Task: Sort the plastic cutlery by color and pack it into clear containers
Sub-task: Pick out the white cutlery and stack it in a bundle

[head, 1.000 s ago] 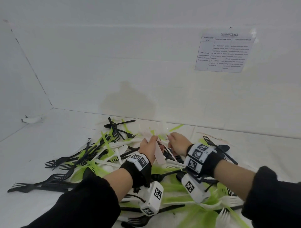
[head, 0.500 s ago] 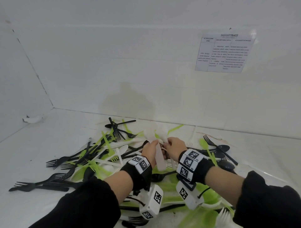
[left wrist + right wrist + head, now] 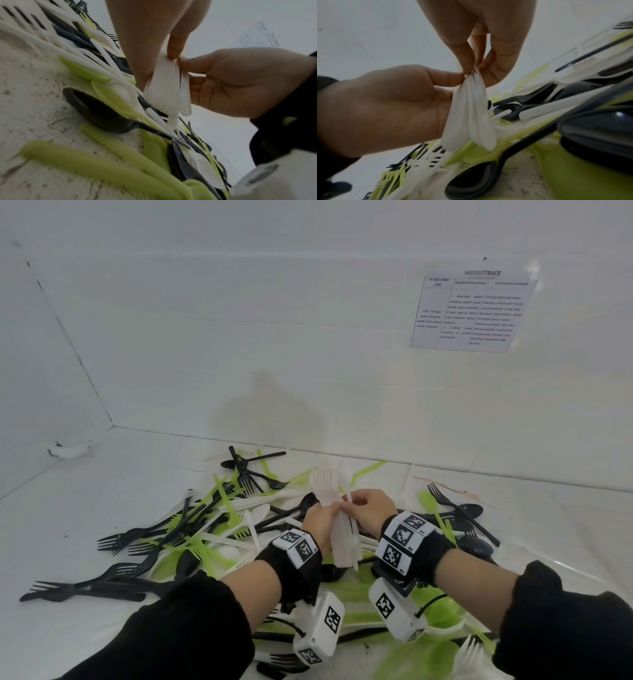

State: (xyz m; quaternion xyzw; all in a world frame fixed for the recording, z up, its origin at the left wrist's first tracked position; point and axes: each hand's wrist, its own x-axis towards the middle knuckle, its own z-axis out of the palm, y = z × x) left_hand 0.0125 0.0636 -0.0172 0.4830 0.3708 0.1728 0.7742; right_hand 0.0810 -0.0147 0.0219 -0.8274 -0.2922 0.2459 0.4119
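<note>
A person is gathering white plastic cutlery out of a mixed pile (image 3: 212, 529) of black, green and white pieces spread across the white tabletop (image 3: 102, 508), apparently the color-sorting stage of the job. No clear container is showing in any view, so packing looks to be some way off.

At left, the left hand (image 3: 320, 523) is raised just above the heap, its fingers (image 3: 173, 48) and thumb wrapping the middle of a white bundle (image 3: 337, 529) of stacked forks and spoons, heads pointing up and away, handles hanging toward the pile.

At right, the right hand (image 3: 371, 506) is meeting it at the same spot, its fingers (image 3: 467, 56) narrowed to a pinch on the bundle's near edge, seemingly adding or squaring up one white piece against the rest. Both forearms are reaching forward side by side, wrists close together over the green and black pieces.

The next move likely calls for aligning the stack so the handles nest, then either picking more white pieces from the heap or finding a container for them.
</note>
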